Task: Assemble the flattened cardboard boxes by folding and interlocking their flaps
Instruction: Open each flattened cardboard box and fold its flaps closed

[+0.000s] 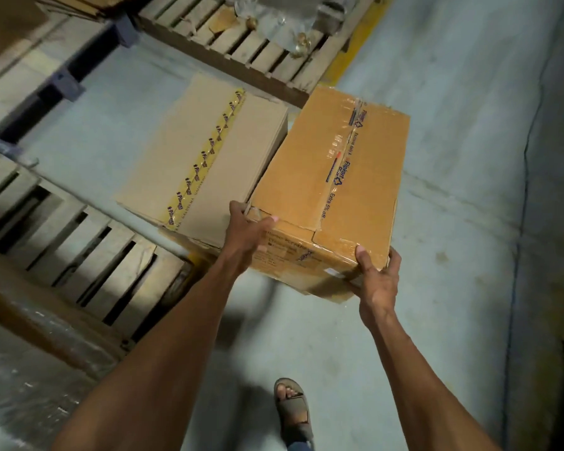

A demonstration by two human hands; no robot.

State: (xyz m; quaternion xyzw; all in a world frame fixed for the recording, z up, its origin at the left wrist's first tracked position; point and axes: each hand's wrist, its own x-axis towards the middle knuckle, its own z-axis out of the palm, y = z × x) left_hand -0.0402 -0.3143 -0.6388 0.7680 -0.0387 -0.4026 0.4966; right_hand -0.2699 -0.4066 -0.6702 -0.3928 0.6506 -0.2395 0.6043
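An orange-brown cardboard box (pixel 326 190), closed and sealed with clear printed tape, is held up off the floor in both hands. My left hand (pixel 246 236) grips its near left corner, fingers curled over the top edge. My right hand (pixel 378 281) grips the near right corner from below and the side, thumb on the top edge. Right beside it, to the left, a paler closed box (pixel 189 164) with a strip of yellow printed tape sits lower, partly on a wooden pallet.
Wooden pallets lie at the left (pixel 79 255) and at the back (pixel 241 40); the back one carries crumpled plastic and small objects. Bare concrete floor (pixel 469 190) stretches to the right. My sandalled foot (pixel 292 408) stands below the boxes. Plastic-wrapped goods (pixel 20 369) fill the lower left.
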